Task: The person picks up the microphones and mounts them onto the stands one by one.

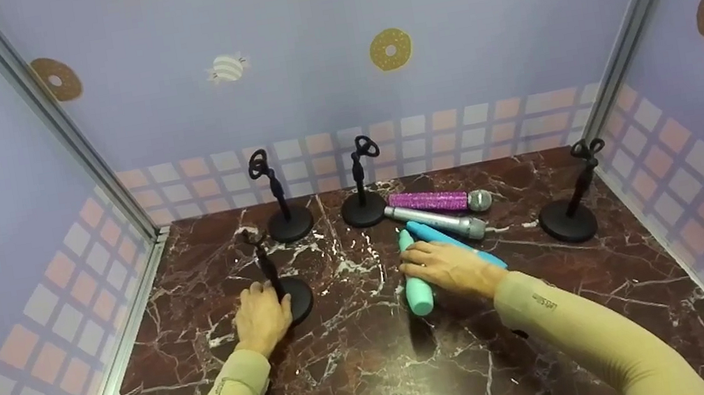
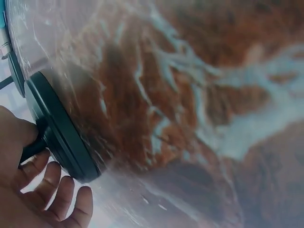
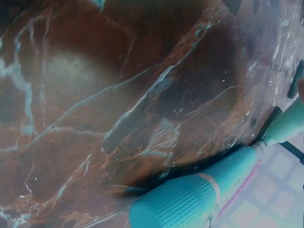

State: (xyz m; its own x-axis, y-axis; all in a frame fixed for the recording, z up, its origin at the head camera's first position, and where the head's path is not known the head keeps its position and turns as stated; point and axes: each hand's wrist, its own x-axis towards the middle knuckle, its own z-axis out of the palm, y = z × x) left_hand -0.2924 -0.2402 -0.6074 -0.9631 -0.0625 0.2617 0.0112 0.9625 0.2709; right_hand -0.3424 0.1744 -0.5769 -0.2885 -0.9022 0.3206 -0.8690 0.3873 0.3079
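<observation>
My left hand (image 1: 261, 318) grips the pole of a black tabletop microphone stand (image 1: 299, 299) at the left, low down near its round base. In the left wrist view the base (image 2: 61, 128) is tilted, with thumb and fingers around the pole. Farther right, my right hand (image 1: 451, 266) holds a mint-green microphone (image 1: 419, 294), its fingers curled over the middle. Right beside it lies a blue microphone (image 1: 432, 234), partly hidden under that hand. The right wrist view shows the blue one's textured head (image 3: 173, 204) up close, with the mint-green body (image 3: 286, 122) beyond.
Behind the blue microphone lie a silver microphone (image 1: 437, 220) and a purple glittery one (image 1: 429, 201). Two more black stands (image 1: 290, 223) (image 1: 364, 209) stand near the back wall, another stand (image 1: 568, 221) at the right. Patterned panels (image 1: 334, 87) enclose the marbled table (image 1: 380, 377).
</observation>
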